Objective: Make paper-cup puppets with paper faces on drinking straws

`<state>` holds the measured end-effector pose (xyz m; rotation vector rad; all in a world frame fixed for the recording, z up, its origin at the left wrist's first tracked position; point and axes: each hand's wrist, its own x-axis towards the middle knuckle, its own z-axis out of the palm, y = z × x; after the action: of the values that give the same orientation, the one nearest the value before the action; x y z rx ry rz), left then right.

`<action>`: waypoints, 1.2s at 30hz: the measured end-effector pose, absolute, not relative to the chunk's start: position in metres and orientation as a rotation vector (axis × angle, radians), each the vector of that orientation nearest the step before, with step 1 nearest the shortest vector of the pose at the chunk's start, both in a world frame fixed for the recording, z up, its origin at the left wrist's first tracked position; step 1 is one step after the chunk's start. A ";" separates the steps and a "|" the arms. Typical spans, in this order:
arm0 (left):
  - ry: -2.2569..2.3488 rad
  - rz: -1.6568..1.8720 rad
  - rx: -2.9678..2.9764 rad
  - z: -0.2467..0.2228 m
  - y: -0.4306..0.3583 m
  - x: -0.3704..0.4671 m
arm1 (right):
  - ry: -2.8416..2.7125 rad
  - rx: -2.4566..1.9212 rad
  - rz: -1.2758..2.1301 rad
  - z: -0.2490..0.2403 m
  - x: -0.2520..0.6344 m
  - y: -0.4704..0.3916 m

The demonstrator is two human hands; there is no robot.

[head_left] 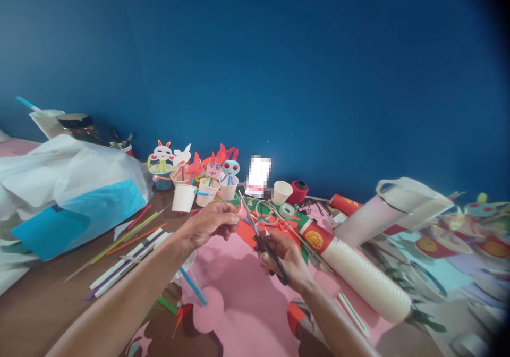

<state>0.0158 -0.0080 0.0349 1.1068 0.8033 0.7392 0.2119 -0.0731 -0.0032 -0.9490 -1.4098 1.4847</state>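
Observation:
My left hand (217, 220) pinches a small piece of pink paper (241, 211) above the pink sheet (247, 288). In my right hand (285, 256) is a pair of scissors (261, 240) with dark handles. Its blades point up and away, right beside the pink piece; whether they touch it I cannot tell. Below my left forearm, a blue straw (193, 285) with a pink paper circle (208, 310) on its end leans out of a cup that my arm partly hides.
Paper cups with animal-face figures (214, 173) stand at the back. A stack of paper cups (366, 277) lies at right by a white jug (378, 213). Markers (127, 264) and a plastic bag with blue paper (79, 213) lie left. A blue wall (255, 70) rises behind.

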 end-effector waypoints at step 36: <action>0.742 0.409 1.317 0.035 -0.035 0.038 | -1.295 -0.975 1.298 0.019 0.206 -0.079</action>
<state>0.0382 -0.0355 0.0349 1.3167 0.7421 0.4091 0.2061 -0.0789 0.0190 -0.9745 -1.2951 1.2978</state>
